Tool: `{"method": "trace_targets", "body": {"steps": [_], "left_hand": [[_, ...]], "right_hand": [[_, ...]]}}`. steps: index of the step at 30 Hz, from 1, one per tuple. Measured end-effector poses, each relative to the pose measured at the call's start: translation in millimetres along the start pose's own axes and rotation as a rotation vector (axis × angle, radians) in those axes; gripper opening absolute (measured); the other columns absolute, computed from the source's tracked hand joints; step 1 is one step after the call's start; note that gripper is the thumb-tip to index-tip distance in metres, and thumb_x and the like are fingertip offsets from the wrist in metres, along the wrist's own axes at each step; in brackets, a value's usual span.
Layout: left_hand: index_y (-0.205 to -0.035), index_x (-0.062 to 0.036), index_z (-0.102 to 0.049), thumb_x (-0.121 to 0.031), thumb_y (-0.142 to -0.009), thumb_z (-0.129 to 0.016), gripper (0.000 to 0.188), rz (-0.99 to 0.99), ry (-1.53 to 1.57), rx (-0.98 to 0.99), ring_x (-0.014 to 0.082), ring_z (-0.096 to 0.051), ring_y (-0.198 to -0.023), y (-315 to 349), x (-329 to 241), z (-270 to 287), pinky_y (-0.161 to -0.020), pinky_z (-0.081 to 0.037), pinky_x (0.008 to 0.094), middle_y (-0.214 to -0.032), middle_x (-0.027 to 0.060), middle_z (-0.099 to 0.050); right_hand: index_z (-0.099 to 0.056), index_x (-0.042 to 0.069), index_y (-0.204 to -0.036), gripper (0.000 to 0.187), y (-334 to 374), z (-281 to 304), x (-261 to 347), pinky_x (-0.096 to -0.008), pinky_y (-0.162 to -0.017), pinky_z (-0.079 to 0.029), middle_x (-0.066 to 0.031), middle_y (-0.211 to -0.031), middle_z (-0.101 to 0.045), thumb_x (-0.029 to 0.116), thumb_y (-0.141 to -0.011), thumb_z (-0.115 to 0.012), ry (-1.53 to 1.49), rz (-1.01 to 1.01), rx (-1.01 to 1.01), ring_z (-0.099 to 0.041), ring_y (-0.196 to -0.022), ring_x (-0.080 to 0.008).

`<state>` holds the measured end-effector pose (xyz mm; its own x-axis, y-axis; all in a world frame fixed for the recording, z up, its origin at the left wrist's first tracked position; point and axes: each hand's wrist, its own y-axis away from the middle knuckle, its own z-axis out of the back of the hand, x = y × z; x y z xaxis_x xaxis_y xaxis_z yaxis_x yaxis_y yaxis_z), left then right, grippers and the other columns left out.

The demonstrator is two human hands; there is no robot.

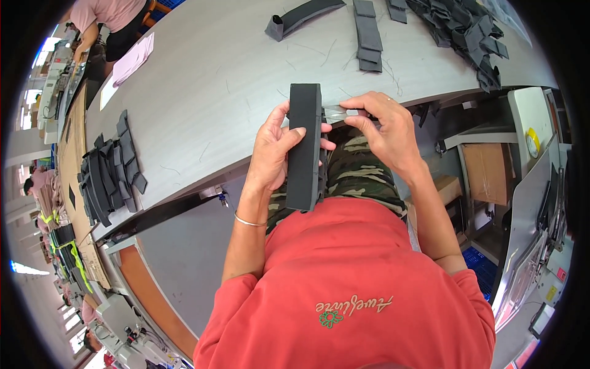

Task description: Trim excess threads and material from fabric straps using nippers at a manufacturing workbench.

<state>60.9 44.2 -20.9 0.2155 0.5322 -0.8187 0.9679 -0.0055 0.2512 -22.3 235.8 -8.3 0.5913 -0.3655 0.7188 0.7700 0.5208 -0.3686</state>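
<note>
My left hand (276, 146) is closed around a long, flat black fabric piece (301, 141), held upright above my lap by the table edge. Its thumb lies across the front face, and fingertips show past the right side, where more dark layers are visible. At that same side, my right hand (387, 126) pinches a small, pale, shiny piece (337, 113) between thumb and forefinger. This piece reaches toward the black fabric; its exact kind is too small to make out, and its left end is partly hidden.
On the grey table (203, 98) lie a dark fabric stack (110, 169) at left, a folded strip (304, 18), a layered strip (367, 37) and a heap of dark pieces (461, 37) at far right. Pink sheets (132, 59) and loose threads lie there too. A co-worker (110, 24) is far left.
</note>
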Motion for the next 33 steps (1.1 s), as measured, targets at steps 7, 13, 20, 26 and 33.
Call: {"method": "trace_targets", "body": {"steps": [7,13,20,26,33], "left_hand": [[-0.133,0.0003,-0.030,-0.005,-0.092,-0.048,0.045,-0.029,-0.020,0.013,0.0339,-0.069,-0.086,0.1,-3.9,-4.0,-0.059,-0.060,0.0352,-0.106,0.0268,-0.063],[-0.131,0.0004,-0.031,-0.005,-0.092,-0.049,0.044,-0.027,0.003,0.019,0.0341,-0.069,-0.086,3.9,-5.5,-7.9,-0.060,-0.060,0.0357,-0.106,0.0261,-0.063],[-0.132,-0.0006,-0.031,-0.004,-0.092,-0.049,0.044,-0.036,0.033,0.033,0.0342,-0.069,-0.086,5.8,-5.8,-6.4,-0.060,-0.060,0.0368,-0.107,0.0273,-0.062],[-0.135,-0.0050,-0.031,-0.003,-0.091,-0.052,0.049,-0.104,0.039,0.003,0.0358,-0.068,-0.087,5.5,-4.1,-4.7,-0.061,-0.060,0.0372,-0.108,0.0293,-0.061],[-0.135,-0.0046,-0.030,-0.004,-0.092,-0.052,0.048,-0.103,0.021,0.054,0.0344,-0.069,-0.085,6.6,-3.4,-0.9,-0.063,-0.061,0.0370,-0.107,0.0271,-0.062]], "right_hand": [[-0.066,0.011,-0.092,0.015,4.2,-6.5,1.4,-0.0355,-0.062,-0.045,-0.0040,-0.076,-0.060,0.013,-0.077,-0.070,0.170,0.128,-0.041,-0.056,-0.070,-0.0235],[-0.068,0.007,-0.093,0.017,6.3,-13.2,5.5,-0.0335,-0.060,-0.043,-0.0060,-0.074,-0.058,0.004,-0.077,-0.068,0.138,0.138,-0.144,-0.054,-0.067,-0.0230],[-0.067,0.006,-0.093,0.014,11.8,-16.0,1.3,-0.0290,-0.061,-0.044,-0.0058,-0.077,-0.062,0.004,-0.080,-0.067,0.156,0.122,-0.139,-0.056,-0.067,-0.0196],[-0.065,0.004,-0.101,0.016,13.0,-10.9,4.5,-0.0234,-0.072,-0.045,-0.0012,-0.083,-0.064,0.013,-0.088,-0.064,-0.458,-0.297,-0.102,-0.055,-0.077,-0.0080],[-0.064,0.004,-0.105,0.020,9.7,-13.4,11.7,-0.0231,-0.073,-0.044,0.0013,-0.084,-0.060,0.014,-0.088,-0.065,-0.591,-0.327,-0.046,-0.052,-0.079,-0.0078]]}}
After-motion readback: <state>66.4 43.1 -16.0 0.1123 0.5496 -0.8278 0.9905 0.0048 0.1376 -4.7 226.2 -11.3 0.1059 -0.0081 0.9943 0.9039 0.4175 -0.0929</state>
